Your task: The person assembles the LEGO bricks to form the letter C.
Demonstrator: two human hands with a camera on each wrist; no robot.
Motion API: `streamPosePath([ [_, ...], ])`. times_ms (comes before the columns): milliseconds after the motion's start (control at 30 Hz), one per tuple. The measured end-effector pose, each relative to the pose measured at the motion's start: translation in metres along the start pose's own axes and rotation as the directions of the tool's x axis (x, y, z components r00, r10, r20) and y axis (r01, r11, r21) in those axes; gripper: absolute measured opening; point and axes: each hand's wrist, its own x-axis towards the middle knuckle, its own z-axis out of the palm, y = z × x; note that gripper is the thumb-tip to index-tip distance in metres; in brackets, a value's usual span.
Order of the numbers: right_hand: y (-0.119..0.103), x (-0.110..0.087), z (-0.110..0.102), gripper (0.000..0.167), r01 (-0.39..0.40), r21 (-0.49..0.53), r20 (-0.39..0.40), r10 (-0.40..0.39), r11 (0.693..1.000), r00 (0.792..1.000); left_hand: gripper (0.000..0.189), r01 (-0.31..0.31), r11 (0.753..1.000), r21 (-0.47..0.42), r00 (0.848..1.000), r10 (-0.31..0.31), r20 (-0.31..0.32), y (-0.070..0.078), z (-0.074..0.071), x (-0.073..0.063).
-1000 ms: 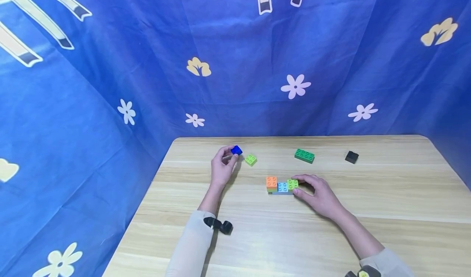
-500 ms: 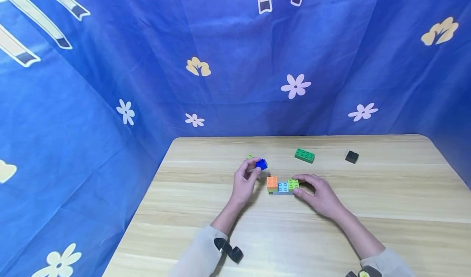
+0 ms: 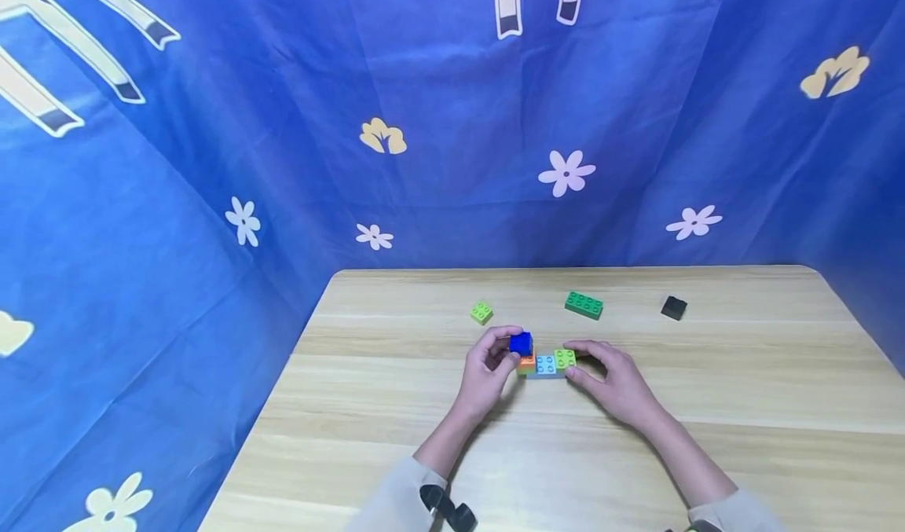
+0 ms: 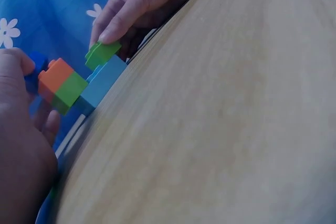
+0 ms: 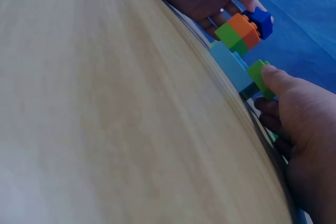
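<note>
My left hand (image 3: 485, 375) pinches a dark blue building brick (image 3: 521, 344) between thumb and fingers, right over the orange brick (image 5: 244, 28). That orange brick sits on a green one (image 4: 70, 92) at the left end of the light blue brick (image 4: 103, 83). At the right end of the light blue brick is a lime green brick (image 3: 565, 358). My right hand (image 3: 622, 383) grips this lime brick with thumb and fingers. In the right wrist view the blue brick (image 5: 260, 23) stands close against the orange brick's studs, slightly tilted.
Behind the built row lie a loose lime brick (image 3: 481, 312), a long dark green brick (image 3: 584, 305) and a black brick (image 3: 674, 307). The wooden table (image 3: 707, 375) ends at a blue patterned cloth (image 3: 452, 202).
My left hand has picked up the blue brick from beside the loose lime brick and carried it right and nearer, onto the orange end. The right hand keeps its place.
</note>
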Motion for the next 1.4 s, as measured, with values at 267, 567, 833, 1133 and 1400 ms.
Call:
streamPosePath([
  [267, 0.003, 0.0003, -0.0009, 0.041, -0.007, 0.011, 0.005, 0.006, 1.0, 1.0, 0.052, -0.075, 0.994, 0.08, 0.997, 0.073, 0.026, -0.001, 0.0009, 0.0012],
  [567, 0.0027, 0.0009, 0.0, 0.041, -0.005, 0.017, 0.001, 0.005, 1.0, 1.0, 0.049, -0.137, 0.987, 0.08, 0.99, 0.134, 0.036, -0.0037, 0.0013, 0.0018],
  [833, 0.003, 0.0005, 0.0003, 0.041, -0.009, 0.013, -0.002, 0.009, 1.0, 1.0, 0.039, -0.144, 0.986, 0.084, 0.988, 0.138, 0.071, -0.0056, 0.0, 0.0006],
  [1133, 0.004, 0.0011, 0.0003, 0.041, -0.003, 0.016, 0.002, 0.003, 1.0, 1.0, 0.013, -0.126, 0.991, 0.041, 0.989, 0.122, 0.085, -0.007, -0.0003, 0.0007],
  [1400, 0.0042, 0.0018, -0.0012, 0.042, -0.007, 0.012, 0.008, 0.007, 1.0, 1.0, 0.01, -0.111, 0.994, 0.021, 0.986, 0.108, 0.124, -0.0048, 0.0001, 0.0018],
])
